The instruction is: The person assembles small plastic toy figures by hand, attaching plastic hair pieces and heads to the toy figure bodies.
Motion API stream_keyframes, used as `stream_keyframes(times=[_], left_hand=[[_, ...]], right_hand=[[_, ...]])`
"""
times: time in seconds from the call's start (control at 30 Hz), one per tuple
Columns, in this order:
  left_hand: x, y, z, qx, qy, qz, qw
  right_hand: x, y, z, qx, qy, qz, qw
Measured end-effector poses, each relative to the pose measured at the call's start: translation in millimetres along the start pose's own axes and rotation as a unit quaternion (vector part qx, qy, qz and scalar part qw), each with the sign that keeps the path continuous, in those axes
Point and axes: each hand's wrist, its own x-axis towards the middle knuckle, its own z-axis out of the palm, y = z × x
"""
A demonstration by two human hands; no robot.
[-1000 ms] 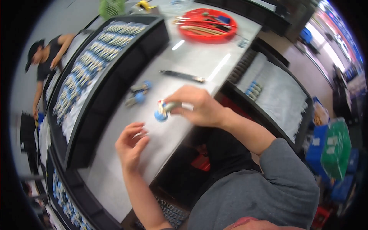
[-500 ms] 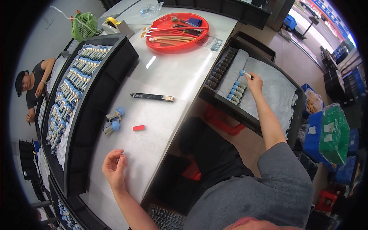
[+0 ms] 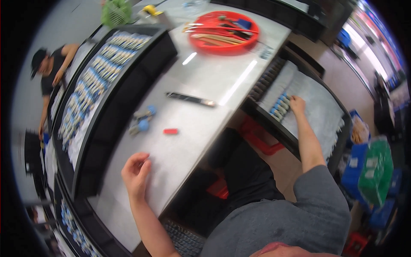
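Observation:
My right hand [image 3: 297, 105] is at the far end of a short row of small blue-topped figurines [image 3: 281, 107] in the right-hand tray [image 3: 319, 96]. Its fingers are closed on the end figurine, which they mostly hide. Over the white table [image 3: 188, 145], my left hand [image 3: 136, 173] hovers with loosely curled fingers and nothing in it, thumb a little apart. Beyond it lie two loose blue-headed figurines [image 3: 143, 125] and a small red block [image 3: 171, 131]. A black pen-like tool [image 3: 190, 99] rests farther back. Motion blurs the picture.
A long black tray [image 3: 124, 85] packed with figurine rows stands left. At the back are a round red tray [image 3: 201, 45] of brushes and tools, a tape dispenser [image 3: 156, 15] and a green fan [image 3: 115, 13]. A person [image 3: 53, 68] works beyond. Blue bins [image 3: 355, 165] stand right.
My right hand has lowered the figurine it held up, from above the lining to the end of the row. The whole view has shifted; my left hand keeps its loose curl.

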Motion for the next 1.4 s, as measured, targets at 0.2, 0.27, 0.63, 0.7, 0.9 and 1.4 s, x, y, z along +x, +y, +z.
stream_keyframes(times=[0.2,0.27,0.63,0.7,0.9,1.4], left_hand=[[5,-1,8,-0.034,-0.017,0.009,0.999],[5,-3,5,-0.028,-0.011,0.000,1.000],[-5,8,-3,-0.011,-0.012,-0.036,0.999],[-5,7,-4,-0.020,-0.012,-0.027,0.999],[-4,5,-4,-0.029,-0.004,-0.003,1.000],[-2,-2,-2,-0.117,0.006,0.039,0.992]], right_hand=[[7,-13,-25,-0.154,0.014,0.010,0.988],[16,-33,-31,-0.030,0.170,-0.052,0.984],[-164,-409,-184,0.384,-0.122,-0.552,0.730],[-191,-445,-179,0.347,-0.190,-0.596,0.699],[-212,-499,-138,0.214,-0.140,-0.631,0.733],[-216,-459,-155,0.424,-0.316,-0.407,0.745]])
